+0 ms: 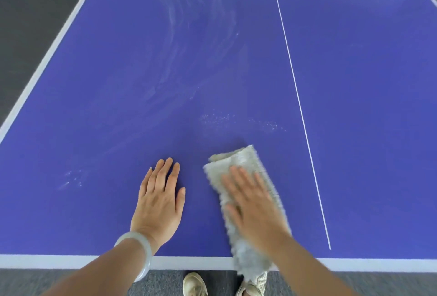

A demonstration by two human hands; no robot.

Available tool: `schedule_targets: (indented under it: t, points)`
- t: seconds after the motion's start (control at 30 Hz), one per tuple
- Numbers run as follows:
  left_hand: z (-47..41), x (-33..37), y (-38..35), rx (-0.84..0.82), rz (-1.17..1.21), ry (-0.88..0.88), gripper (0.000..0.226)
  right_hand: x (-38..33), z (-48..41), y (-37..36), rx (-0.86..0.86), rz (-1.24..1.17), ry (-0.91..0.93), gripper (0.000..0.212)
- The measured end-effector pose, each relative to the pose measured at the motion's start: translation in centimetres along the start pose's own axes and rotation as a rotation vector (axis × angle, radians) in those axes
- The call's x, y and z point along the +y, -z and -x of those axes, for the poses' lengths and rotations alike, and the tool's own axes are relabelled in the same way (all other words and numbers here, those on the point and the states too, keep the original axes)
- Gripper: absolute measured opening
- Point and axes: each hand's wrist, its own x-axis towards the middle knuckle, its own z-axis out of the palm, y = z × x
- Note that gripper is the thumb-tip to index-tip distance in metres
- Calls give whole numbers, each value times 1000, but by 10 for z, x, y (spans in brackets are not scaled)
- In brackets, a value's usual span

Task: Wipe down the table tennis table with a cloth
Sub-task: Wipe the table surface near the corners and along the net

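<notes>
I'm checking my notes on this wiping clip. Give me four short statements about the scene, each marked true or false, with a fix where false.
1. The right hand presses flat on the cloth. True.
2. The left hand grips a second cloth. False: it rests flat on the bare table.
3. The cloth lies to the right of the white centre line. False: it lies to the left of it.
4. White specks lie on the table beyond the cloth. True.

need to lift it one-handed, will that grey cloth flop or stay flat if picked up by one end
Probably floppy: the cloth is folded over at its far end, and its near end droops past the table edge. Likely light, since it flattens under the right hand. Its fuzzy weave should not slip easily.
</notes>
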Motion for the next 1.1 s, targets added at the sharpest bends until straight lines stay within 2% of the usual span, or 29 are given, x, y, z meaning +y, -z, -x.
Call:
schedule_targets:
  t: [0.07, 0.13, 0.17, 0.2, 0.23, 0.3, 0.37, 0.4, 0.47, 0.53, 0.6, 0.67, 0.97, 1.1]
  points:
    - [-1, 1, 0, -8, -1, -1, 59, 48, -18, 7, 10, -27, -267, 58]
    - [-1, 1, 1, -2, 1, -9, 59, 66, -38, 13, 10, -76, -583, 64]
    - [-1, 1, 1, 5, 5, -15, 59, 57, -48, 14, 18, -98, -663, 65]
    - [-1, 2, 1, 9, 7, -22, 59, 38, -53, 13, 26, -110, -667, 65]
    - [0, 2, 1, 13, 9, -26, 60, 15, -51, 10, 35, -113, -589, 64]
    - [1, 1, -1, 26, 15, -24, 62, -29, -33, 1, 28, -113, -306, 63]
    - [1, -1, -4, 33, 28, -25, 65, -34, -10, -1, -8, -90, -44, 61]
    - [1, -1, -4, 37, 38, -24, 66, -18, -5, 0, -25, -66, 17, 60]
    - [-1, -2, -6, 50, 55, -16, 68, 21, -7, 5, -13, -42, -57, 59]
    - [-1, -2, -8, 74, 69, -9, 67, 52, -23, 9, 3, -67, -316, 60]
    - [-1, -2, -13, 111, 71, -12, 64, 61, -42, 12, -14, -87, -549, 64]
    - [-1, -4, -17, 144, 61, -17, 63, 48, -55, 10, -2, -121, -612, 66]
    - [-4, -7, -30, 292, -2, -22, 61, 13, -46, 12, -29, -156, -457, 64]
    - [-6, -7, -32, 324, -2, -34, 61, 4, -18, 7, -47, -22, -91, 64]
